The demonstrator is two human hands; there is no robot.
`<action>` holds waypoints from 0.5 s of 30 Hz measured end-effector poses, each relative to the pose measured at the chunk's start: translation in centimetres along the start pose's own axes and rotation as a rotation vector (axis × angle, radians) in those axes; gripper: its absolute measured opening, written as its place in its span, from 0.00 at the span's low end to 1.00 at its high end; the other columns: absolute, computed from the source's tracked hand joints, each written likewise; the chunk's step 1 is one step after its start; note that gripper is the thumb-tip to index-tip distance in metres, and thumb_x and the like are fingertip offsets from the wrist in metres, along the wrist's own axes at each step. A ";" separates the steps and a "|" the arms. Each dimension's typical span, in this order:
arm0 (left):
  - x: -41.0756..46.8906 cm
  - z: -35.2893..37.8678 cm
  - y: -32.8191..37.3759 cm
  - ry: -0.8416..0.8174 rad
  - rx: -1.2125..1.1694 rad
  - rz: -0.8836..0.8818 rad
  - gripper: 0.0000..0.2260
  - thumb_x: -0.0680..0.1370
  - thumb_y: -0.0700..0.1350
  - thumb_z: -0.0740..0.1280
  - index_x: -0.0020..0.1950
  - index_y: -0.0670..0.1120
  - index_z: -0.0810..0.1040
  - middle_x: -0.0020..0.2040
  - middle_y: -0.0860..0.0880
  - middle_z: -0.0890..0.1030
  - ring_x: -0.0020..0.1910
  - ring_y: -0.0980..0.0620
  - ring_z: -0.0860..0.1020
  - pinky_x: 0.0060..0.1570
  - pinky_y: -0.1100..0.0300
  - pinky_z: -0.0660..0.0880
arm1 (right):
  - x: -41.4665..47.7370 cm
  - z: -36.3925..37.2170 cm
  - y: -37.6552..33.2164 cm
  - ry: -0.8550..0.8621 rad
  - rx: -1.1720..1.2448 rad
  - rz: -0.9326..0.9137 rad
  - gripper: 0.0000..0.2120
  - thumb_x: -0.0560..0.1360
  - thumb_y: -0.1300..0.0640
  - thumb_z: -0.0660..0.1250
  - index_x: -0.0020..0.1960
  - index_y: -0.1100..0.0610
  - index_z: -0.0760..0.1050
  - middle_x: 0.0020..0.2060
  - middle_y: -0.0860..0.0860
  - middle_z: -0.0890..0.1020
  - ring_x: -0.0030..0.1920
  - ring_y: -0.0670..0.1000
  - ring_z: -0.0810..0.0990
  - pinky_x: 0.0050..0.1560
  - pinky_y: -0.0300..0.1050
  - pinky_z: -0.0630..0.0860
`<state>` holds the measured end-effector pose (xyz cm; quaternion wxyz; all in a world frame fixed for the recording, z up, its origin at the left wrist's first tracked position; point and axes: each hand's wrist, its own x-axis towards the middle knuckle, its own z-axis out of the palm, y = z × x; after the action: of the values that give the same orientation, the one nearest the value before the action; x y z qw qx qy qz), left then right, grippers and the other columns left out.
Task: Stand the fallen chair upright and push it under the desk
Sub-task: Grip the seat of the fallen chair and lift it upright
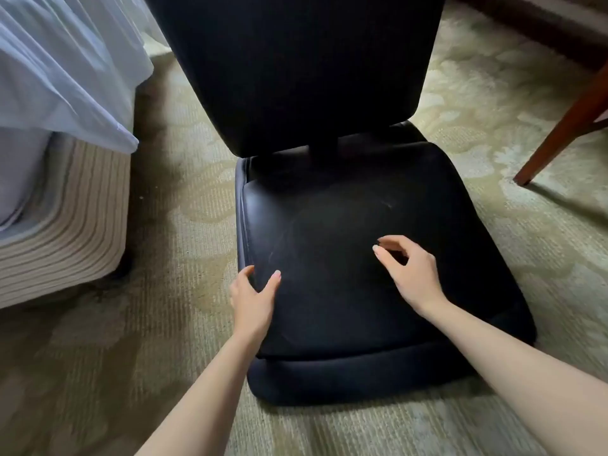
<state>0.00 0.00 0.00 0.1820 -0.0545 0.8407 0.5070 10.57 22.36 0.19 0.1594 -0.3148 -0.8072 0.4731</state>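
Note:
A black padded chair (345, 199) fills the middle of the view, its seat cushion facing me and its backrest (296, 67) rising beyond it. Its base and legs are hidden. My left hand (253, 297) rests at the seat's near left corner, thumb on the top face and fingers curled around the side edge. Over the right half of the seat hovers my right hand (408, 274), fingers loosely bent and apart, holding nothing. A slanted brown wooden leg (559, 126), possibly of the desk, stands at the right edge.
A bed with a ribbed beige base (65, 225) and a white sheet (59, 60) stands close on the left. Patterned green carpet (164, 340) covers the floor all round the chair. Dark wooden furniture (543, 21) runs along the top right.

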 end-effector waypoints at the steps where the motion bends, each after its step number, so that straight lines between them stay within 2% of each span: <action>1: -0.2 0.0 -0.2 0.015 0.060 -0.029 0.29 0.75 0.52 0.68 0.72 0.45 0.62 0.72 0.43 0.62 0.71 0.44 0.60 0.68 0.50 0.58 | 0.0 -0.2 0.7 0.061 -0.045 -0.020 0.13 0.74 0.50 0.69 0.56 0.54 0.78 0.52 0.49 0.82 0.56 0.49 0.77 0.59 0.46 0.72; 4: 0.1 0.3 -2.0 0.054 0.150 -0.163 0.39 0.73 0.58 0.68 0.76 0.46 0.53 0.76 0.41 0.56 0.74 0.40 0.55 0.70 0.45 0.54 | -0.4 -0.9 3.1 0.264 -0.200 0.011 0.19 0.72 0.51 0.70 0.61 0.56 0.75 0.58 0.54 0.79 0.61 0.55 0.72 0.63 0.53 0.68; 7: 0.4 0.8 -4.2 0.039 0.145 -0.284 0.42 0.72 0.61 0.66 0.77 0.43 0.50 0.76 0.38 0.55 0.74 0.39 0.54 0.71 0.44 0.53 | -1.4 -1.2 5.2 0.380 -0.301 0.095 0.27 0.71 0.49 0.71 0.67 0.57 0.69 0.66 0.56 0.74 0.66 0.57 0.69 0.65 0.55 0.64; 11: 0.2 1.1 -6.2 0.016 0.075 -0.326 0.43 0.71 0.62 0.67 0.76 0.42 0.53 0.74 0.38 0.61 0.72 0.39 0.61 0.71 0.47 0.57 | -2.2 -2.3 7.5 0.401 -0.491 0.113 0.35 0.72 0.43 0.68 0.73 0.54 0.61 0.73 0.54 0.65 0.72 0.56 0.63 0.69 0.57 0.57; 15: 0.6 0.9 -7.3 0.000 -0.002 -0.327 0.42 0.68 0.63 0.70 0.72 0.41 0.61 0.71 0.41 0.69 0.69 0.42 0.69 0.69 0.51 0.63 | -1.9 -4.1 9.3 0.429 -0.553 0.242 0.37 0.73 0.39 0.63 0.76 0.52 0.54 0.76 0.54 0.60 0.75 0.55 0.57 0.72 0.61 0.51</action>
<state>1.71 -2.65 -6.69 0.2619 -0.1906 0.8202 0.4715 17.59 27.13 -5.65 0.1767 -0.5310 -0.8099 0.1757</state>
